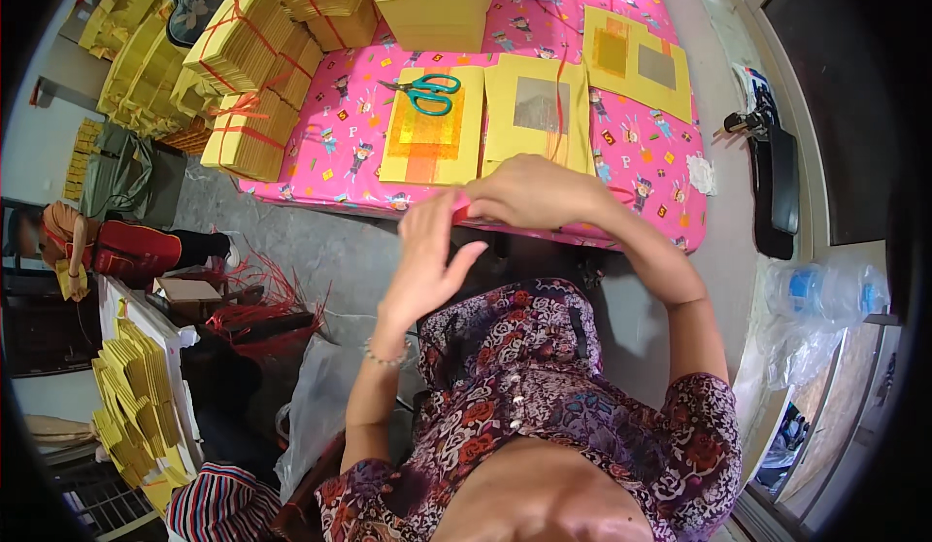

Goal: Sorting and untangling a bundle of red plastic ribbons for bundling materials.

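My right hand is closed at the front edge of the pink-covered table, its fingers pinched on a red plastic strip. Just left of it is my left hand, with fingers stretched out and thumb apart, the fingertips touching or close beside the strip. Beyond the hands lies a yellow paper stack with a silver square, a red ribbon running over it. To its left, teal-handled scissors rest on a yellow paper stack with a gold-orange square.
Tied bundles of yellow paper stand at the table's far left. More yellow sheets lie at the right on the patterned pink cloth. Red strips clutter the floor area at left. Another person is at the far left.
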